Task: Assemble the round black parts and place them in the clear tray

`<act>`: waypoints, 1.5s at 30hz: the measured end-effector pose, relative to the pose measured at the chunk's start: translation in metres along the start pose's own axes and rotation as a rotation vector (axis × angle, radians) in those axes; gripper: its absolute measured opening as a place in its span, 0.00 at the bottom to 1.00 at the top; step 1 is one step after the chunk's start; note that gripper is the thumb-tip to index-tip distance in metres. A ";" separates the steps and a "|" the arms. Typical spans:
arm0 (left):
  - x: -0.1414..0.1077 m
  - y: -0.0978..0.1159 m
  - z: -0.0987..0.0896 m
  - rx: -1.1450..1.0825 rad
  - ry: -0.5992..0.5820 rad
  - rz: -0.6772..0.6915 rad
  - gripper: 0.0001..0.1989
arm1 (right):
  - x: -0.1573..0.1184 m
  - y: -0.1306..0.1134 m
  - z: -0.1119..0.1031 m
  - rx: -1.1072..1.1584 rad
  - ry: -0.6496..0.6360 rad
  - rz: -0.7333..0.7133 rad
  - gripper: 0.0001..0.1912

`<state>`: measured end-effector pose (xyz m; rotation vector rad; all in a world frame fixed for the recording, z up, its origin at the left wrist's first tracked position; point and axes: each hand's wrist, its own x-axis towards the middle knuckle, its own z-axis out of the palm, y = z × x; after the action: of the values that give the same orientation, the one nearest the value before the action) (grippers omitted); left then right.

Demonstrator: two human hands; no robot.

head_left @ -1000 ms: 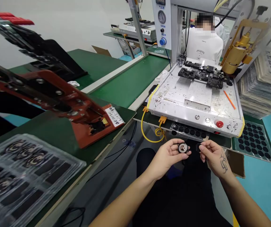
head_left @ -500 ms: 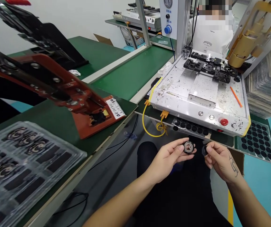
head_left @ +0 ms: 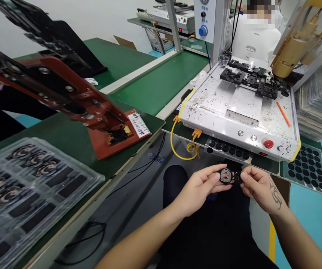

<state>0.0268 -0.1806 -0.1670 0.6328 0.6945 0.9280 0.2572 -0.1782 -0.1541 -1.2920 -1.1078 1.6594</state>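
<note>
A round black ring-shaped part (head_left: 226,175) with a metallic inner ring is gripped between the thumb and fingers of my left hand (head_left: 200,188), above my lap. Close to its right side, my right hand (head_left: 257,186) pinches a small dark disc (head_left: 237,178) by its right edge. The ring faces up toward the camera. Whether disc and ring touch is too small to tell.
A white machine (head_left: 233,123) with black fixtures (head_left: 250,79) stands ahead. A red press (head_left: 104,144) and a clear tray of parts (head_left: 51,186) are at left. Sheets of black discs (head_left: 306,168) lie at right. A person in white (head_left: 254,39) sits beyond.
My right hand has brought the dark disc left, close to the ring, and the disc's flat face now shows more. The camera view has shifted slightly.
</note>
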 end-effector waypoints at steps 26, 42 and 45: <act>-0.009 0.000 0.012 0.202 0.010 0.100 0.26 | 0.001 -0.008 0.024 -0.399 0.039 -0.322 0.13; -0.006 -0.012 0.013 0.437 0.033 0.237 0.22 | 0.001 -0.001 0.029 -0.579 0.156 -0.512 0.11; -0.004 -0.015 0.011 0.540 0.059 0.300 0.21 | 0.005 0.004 0.028 -0.647 0.176 -0.567 0.13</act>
<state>0.0410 -0.1930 -0.1709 1.2160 0.9302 1.0422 0.2292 -0.1802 -0.1557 -1.2930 -1.7781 0.7743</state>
